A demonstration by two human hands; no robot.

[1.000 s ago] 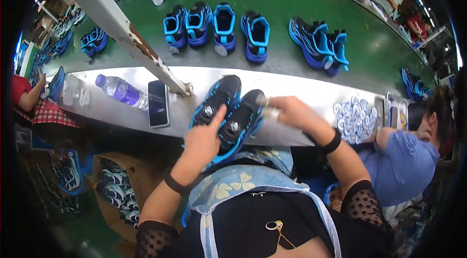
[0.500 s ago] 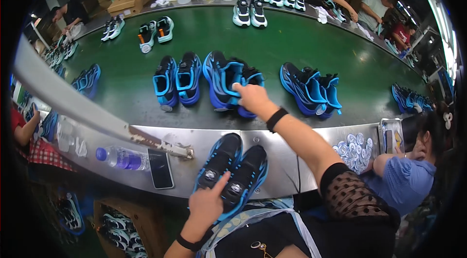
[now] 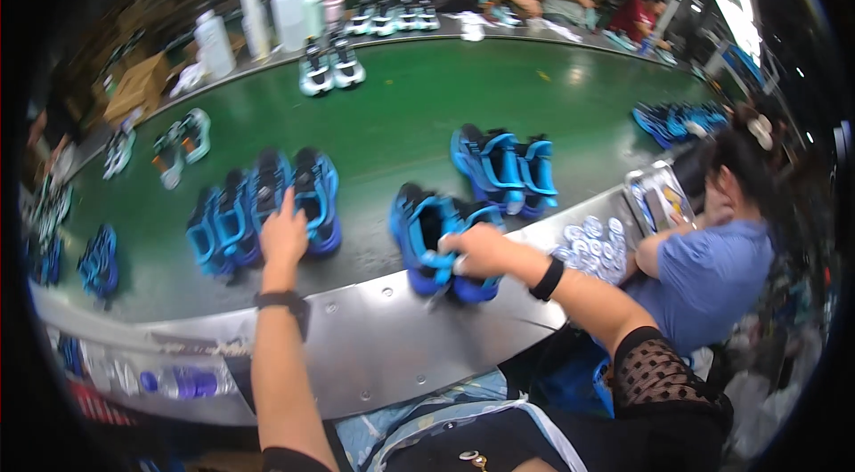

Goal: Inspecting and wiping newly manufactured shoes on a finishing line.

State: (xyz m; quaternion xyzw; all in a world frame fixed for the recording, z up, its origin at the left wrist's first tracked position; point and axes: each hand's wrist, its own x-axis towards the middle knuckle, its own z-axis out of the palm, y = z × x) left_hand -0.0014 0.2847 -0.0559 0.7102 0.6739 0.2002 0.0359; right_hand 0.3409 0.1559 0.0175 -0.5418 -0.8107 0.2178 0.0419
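My left hand (image 3: pixel 283 236) reaches over the steel ledge (image 3: pixel 392 338) onto the green conveyor belt (image 3: pixel 401 116). Its fingers grip the heels of a black-and-blue pair of shoes (image 3: pixel 307 191). My right hand (image 3: pixel 476 251) is closed on the near end of a bright blue pair of shoes (image 3: pixel 423 227), which stands at the belt's near edge, partly over the ledge. Both wrists wear a black band.
More shoe pairs stand on the belt: blue ones (image 3: pixel 503 167), (image 3: pixel 218 223) and white ones (image 3: pixel 329 67). Plastic bottles (image 3: pixel 289 16) line the far side. A person in a blue shirt (image 3: pixel 712 267) sits close on my right beside round stickers (image 3: pixel 590 240). A water bottle (image 3: pixel 178 380) lies below the ledge.
My view has tilted up onto the belt. My left hand went from the ledge out to the belt with the dark pair. My right hand drew a blue pair back to the near edge.
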